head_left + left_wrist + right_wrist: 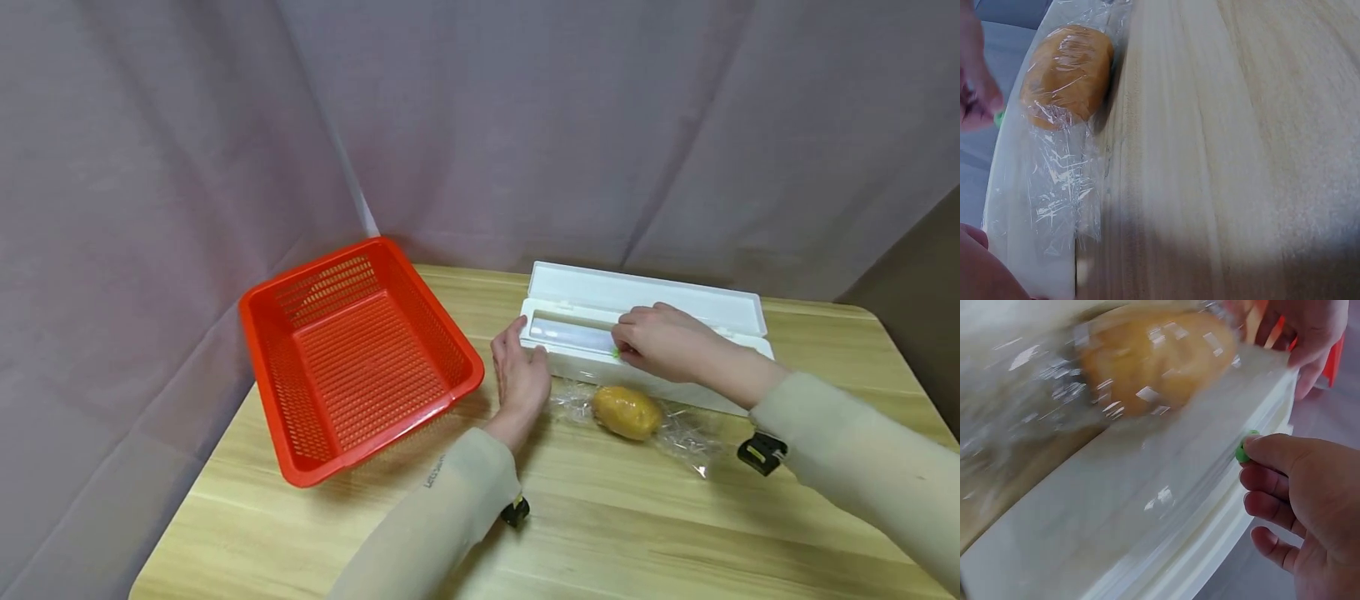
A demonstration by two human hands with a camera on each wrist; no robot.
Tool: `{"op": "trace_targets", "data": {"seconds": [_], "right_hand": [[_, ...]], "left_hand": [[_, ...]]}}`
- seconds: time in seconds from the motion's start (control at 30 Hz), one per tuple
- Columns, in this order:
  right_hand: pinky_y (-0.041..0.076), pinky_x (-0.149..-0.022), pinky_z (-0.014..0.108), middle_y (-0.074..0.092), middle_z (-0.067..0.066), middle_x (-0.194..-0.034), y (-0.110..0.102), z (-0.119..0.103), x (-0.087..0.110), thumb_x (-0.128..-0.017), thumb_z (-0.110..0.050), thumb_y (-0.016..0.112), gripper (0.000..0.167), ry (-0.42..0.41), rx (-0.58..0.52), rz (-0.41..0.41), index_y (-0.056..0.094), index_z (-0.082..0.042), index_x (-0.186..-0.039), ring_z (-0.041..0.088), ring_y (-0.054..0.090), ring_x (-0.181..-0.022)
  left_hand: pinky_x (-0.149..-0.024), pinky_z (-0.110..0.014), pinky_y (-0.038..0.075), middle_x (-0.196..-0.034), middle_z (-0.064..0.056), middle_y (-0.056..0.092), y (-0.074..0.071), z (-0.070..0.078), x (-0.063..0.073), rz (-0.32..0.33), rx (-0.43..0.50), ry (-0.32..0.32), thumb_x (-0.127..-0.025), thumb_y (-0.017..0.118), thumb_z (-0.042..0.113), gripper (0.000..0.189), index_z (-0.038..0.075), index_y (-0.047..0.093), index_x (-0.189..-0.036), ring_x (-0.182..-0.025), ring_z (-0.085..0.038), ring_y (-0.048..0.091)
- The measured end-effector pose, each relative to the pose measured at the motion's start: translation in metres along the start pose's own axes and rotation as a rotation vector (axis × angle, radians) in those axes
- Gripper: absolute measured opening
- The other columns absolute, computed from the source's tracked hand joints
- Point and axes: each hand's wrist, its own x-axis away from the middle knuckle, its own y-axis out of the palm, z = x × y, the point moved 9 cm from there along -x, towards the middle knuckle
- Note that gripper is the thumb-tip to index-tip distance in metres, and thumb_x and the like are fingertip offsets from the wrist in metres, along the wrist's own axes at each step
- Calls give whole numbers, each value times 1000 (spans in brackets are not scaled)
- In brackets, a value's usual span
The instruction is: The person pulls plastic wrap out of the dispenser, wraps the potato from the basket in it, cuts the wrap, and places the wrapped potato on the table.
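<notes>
A long white cling film dispenser (645, 379) lies on the table with its lid (645, 292) raised at the back and a roll of film (570, 333) inside. My left hand (521, 375) grips its left end. With thumb and forefinger my right hand (667, 342) pinches a small green slider (1246, 447) at the dispenser's upper front edge; the other fingers curl loosely below. Right in front of the dispenser lies a yellow-brown oval thing like a potato (627, 412), wrapped in clear film with loose crumpled ends (1063, 187).
An empty red plastic basket (375, 350) with slotted walls stands to the left of the dispenser. The wooden table (600, 533) reaches back to a grey-purple curtain (525, 125). A dark surface (918, 325) borders the table at the right.
</notes>
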Motion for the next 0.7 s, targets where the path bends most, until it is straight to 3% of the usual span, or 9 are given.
{"op": "trace_targets", "data": {"seconds": [0.33, 0.7], "right_hand": [[34, -63, 34, 38, -11, -71, 0, 23, 53, -85, -3, 83, 44, -2, 77, 27, 46, -22, -73, 12, 38, -69], [38, -60, 35, 38, -13, -73, -6, 49, 119, -65, 0, 91, 49, -47, 128, 142, 47, -22, -74, 10, 39, -68]], "left_hand": [[-120, -46, 38, -155, -10, 41, 2, -3, -1, -5, -11, -4, -105, 58, 14, 53, 21, 49, -157, -144, -29, 44], [-120, -47, 38, -155, -13, 41, 0, 1, -1, 6, -24, -3, -103, 56, 13, 54, 20, 49, -157, -144, -31, 44]]}}
